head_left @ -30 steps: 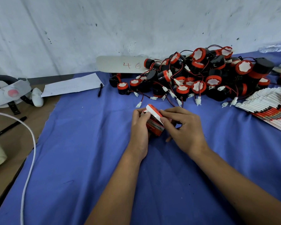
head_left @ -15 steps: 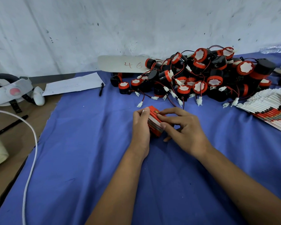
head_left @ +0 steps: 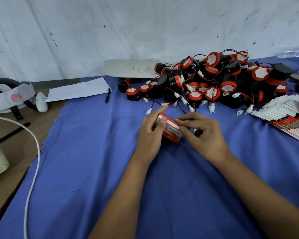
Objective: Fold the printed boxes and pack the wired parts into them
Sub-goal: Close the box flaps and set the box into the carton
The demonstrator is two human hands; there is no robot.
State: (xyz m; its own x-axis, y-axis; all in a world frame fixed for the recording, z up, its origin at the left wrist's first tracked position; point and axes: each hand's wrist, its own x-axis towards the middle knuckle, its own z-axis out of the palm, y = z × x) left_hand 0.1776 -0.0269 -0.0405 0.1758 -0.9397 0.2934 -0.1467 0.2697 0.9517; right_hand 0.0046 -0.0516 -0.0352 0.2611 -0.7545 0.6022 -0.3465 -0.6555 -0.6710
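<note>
Closing a packed carton. The printed box [head_left: 169, 131], red with a white band, sits between both hands just above the blue cloth of the table [head_left: 93, 169], a little in front of the heap of wired parts [head_left: 212, 83]. The left hand [head_left: 151, 135] wraps the box's left end, thumb laid across the top face, its grip closed on the carton. The right hand [head_left: 204, 135] pinches the box's right end between thumb and forefinger, its grip likewise closed on it. Whether a part lies inside cannot be told, since the visible faces are closed.

The step in hand appears to be seating the end flap. To do it well, the left hand should brace the body squarely without crushing the thin card, while the right guides the tuck tab straight into its slot, then presses along the crease. Any wire or white connector should be fully inside first; a trapped lead would bow the flap. The stack of flat boxes [head_left: 290, 116] waits at the right, near the heap.
</note>
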